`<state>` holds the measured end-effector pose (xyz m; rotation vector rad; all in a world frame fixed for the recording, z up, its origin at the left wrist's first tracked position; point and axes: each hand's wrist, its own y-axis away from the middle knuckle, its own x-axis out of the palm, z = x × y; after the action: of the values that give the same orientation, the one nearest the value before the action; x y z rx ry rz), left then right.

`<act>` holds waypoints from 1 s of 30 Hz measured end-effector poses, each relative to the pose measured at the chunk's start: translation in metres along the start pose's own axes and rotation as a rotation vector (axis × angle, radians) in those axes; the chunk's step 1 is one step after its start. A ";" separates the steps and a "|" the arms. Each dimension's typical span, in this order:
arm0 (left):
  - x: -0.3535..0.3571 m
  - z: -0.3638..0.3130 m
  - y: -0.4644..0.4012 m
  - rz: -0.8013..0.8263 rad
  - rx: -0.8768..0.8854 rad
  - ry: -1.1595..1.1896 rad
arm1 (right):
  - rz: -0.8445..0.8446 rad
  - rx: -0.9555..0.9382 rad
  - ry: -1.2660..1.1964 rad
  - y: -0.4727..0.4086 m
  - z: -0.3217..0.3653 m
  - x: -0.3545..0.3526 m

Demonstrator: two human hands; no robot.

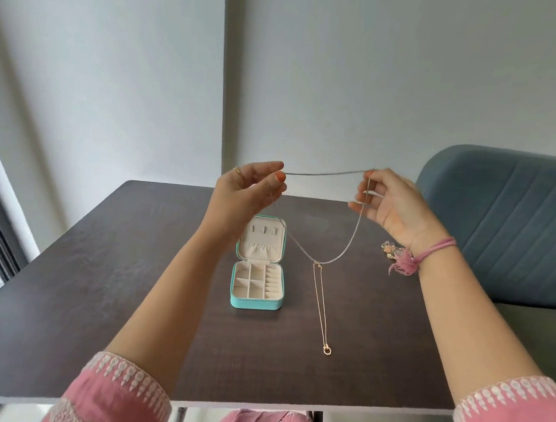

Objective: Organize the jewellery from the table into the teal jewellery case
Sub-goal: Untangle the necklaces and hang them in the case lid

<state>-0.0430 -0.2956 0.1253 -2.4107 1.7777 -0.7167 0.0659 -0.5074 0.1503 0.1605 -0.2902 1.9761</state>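
Now both hands pinch the chain [322,173], stretched sideways high over the table [99,263]; the case [256,304] sits below the left hand [248,192], nearer than the right hand [387,202]. A gold necklace [320,307] maybe hangs from it.

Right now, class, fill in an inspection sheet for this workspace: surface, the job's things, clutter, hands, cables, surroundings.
Surface: dark wood-grain table.
Job's things: teal case open, lid upright, its visible compartments look empty; silver chain held in the air between both hands, its loop hanging down; thin gold necklace dangling from that loop, apparently caught on it; small heap of jewellery at the table's right.
Clutter: nothing seen.
Hands: left hand pinches one end of the chain; right hand pinches the other.
Cables: nothing seen.
Surroundings: grey wall; blue sofa on the right.
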 end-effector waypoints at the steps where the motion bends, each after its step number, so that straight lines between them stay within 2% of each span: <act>1: 0.001 -0.003 -0.001 0.005 0.005 0.009 | 0.003 0.033 0.009 0.000 -0.009 -0.005; 5: 0.008 -0.014 -0.005 0.035 0.028 -0.066 | 0.075 0.136 0.146 0.004 -0.044 -0.018; 9: 0.017 -0.021 -0.008 0.072 0.077 -0.256 | 0.203 0.238 0.321 0.010 -0.067 -0.018; 12: 0.021 -0.026 -0.009 0.091 0.100 -0.395 | 0.313 0.258 0.562 0.011 -0.062 -0.011; 15: 0.023 -0.030 -0.011 0.116 0.113 -0.482 | 0.367 0.175 0.749 0.011 -0.042 0.003; 18: 0.026 -0.031 -0.011 0.119 0.108 -0.518 | 0.336 0.005 0.545 0.011 -0.016 0.022; 21: 0.027 -0.032 -0.010 0.109 0.085 -0.496 | 0.410 -0.127 0.394 0.016 0.007 0.038; 25: 0.021 -0.036 -0.008 0.094 0.057 -0.437 | 0.353 -0.280 0.592 0.022 0.018 0.054; 30: 0.015 -0.042 -0.008 0.179 -0.044 -0.388 | 0.341 -0.360 0.623 0.022 0.016 0.060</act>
<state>-0.0498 -0.2972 0.1702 -2.1861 1.8215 -0.1772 0.0206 -0.4681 0.1776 -0.7677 -0.2673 2.1540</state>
